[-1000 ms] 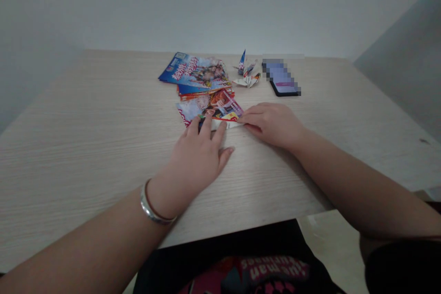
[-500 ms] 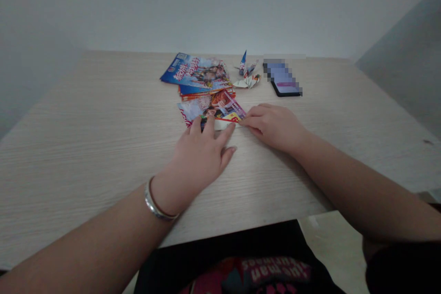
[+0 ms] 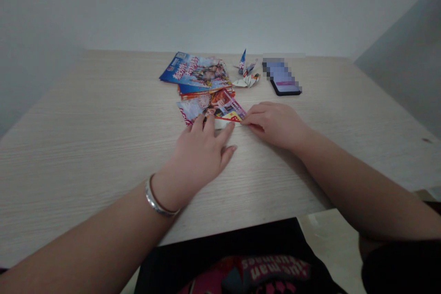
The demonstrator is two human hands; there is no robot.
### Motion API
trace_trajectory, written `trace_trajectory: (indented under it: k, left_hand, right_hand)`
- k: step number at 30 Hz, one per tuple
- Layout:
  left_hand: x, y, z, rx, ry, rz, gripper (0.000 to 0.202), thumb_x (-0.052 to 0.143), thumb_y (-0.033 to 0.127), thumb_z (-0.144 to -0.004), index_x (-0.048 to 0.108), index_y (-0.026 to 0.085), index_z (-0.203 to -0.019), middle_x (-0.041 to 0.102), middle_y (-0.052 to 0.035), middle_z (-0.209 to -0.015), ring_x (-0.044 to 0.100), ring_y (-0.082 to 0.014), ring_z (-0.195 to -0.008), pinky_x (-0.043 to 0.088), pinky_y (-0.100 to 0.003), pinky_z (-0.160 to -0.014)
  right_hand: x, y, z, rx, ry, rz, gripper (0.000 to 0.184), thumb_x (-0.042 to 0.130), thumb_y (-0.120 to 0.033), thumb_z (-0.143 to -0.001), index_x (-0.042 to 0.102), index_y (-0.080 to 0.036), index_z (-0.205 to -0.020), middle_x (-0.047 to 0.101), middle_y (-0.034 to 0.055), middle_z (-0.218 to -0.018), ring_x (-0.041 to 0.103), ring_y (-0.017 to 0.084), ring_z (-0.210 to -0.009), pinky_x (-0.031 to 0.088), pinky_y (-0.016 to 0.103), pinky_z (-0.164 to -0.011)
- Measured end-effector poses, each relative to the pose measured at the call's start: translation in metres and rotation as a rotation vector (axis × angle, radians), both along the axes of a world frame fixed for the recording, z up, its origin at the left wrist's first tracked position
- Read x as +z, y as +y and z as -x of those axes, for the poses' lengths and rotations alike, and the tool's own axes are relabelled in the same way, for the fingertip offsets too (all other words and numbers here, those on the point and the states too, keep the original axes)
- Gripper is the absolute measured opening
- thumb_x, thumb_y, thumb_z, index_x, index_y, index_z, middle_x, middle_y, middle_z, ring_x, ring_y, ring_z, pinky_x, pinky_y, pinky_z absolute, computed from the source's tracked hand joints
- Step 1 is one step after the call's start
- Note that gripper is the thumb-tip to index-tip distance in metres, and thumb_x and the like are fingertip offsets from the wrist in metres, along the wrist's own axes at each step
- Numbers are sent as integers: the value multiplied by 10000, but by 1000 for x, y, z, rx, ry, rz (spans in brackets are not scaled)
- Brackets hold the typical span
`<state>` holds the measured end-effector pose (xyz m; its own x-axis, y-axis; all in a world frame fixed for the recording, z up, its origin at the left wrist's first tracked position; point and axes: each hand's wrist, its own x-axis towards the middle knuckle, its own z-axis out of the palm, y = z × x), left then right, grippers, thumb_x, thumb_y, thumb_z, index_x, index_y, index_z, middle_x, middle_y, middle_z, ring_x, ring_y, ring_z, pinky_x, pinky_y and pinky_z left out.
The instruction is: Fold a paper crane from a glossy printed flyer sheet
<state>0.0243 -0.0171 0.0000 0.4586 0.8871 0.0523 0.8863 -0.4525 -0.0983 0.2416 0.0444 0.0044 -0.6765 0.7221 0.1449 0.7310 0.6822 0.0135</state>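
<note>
Pale wall [image 3: 206, 4] behind, wood-grain table [image 3: 96, 151] in front of it. Black garment [image 3: 206, 244] at bottom edge, pink and red print with lettering. Left hand [image 3: 198, 158]: palm down, open, fingers spread, fingertips on near part of printed sheet, thumb out to the side over the table. Right hand [image 3: 277, 124]: fingers bent and together, tips at the sheet's right corner; pinching or just pressing, cannot tell. Leaflet stack [image 3: 196, 73] further back, fanned unevenly, blue cover on top, orange-red edges below. Printed sheet [image 3: 223, 106] lies on the table between stack and hands, colorful side up, white strip along near edge, partly covered by left fingers. Sheet is right by the stack's near side; contact unclear. Phone [image 3: 285, 80] flat at back right, screen up, partly pixelated. Folded paper crane [image 3: 247, 82] between stack and phone, blue point sticking up, white part in front; one piece or two, cannot tell. Silver bracelet [image 3: 154, 204] on left wrist. Small dark mark [image 3: 427, 140] at table's right.
</note>
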Motion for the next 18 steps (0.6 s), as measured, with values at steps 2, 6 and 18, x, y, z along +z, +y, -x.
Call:
trace_trajectory:
  k: [2,6,18]
  left_hand:
    - [1,0,0,-6,3,2,597,471,479,-1046,443,261,-1602,433,-251,-1619,478,-453,-1448,519,-578,-1049]
    - [4,1,-2,-7,17,-10,571,457,477,-1049,443,320,-1599,477,-239,-1584,519,-453,-1402,553,-564,-979]
    - [7,3,-3,4,47,29,569,476,480,-1045,446,337,-1594,469,-228,-1592,534,-448,-1380,554,-552,-974]
  right_hand:
    - [2,1,-2,-5,3,12,231,589,-208,-987,814,-229,-1036,799,57,-1099,692,221,-964,484,340,-794]
    - [3,2,-4,-1,0,25,225,599,-206,-978,813,-229,-1042,799,59,-1104,691,229,-996,490,338,-818]
    - [8,0,-1,-23,-34,80,263,571,-176,-982,802,-192,-1106,794,74,-1123,704,235,-1042,509,343,-896]
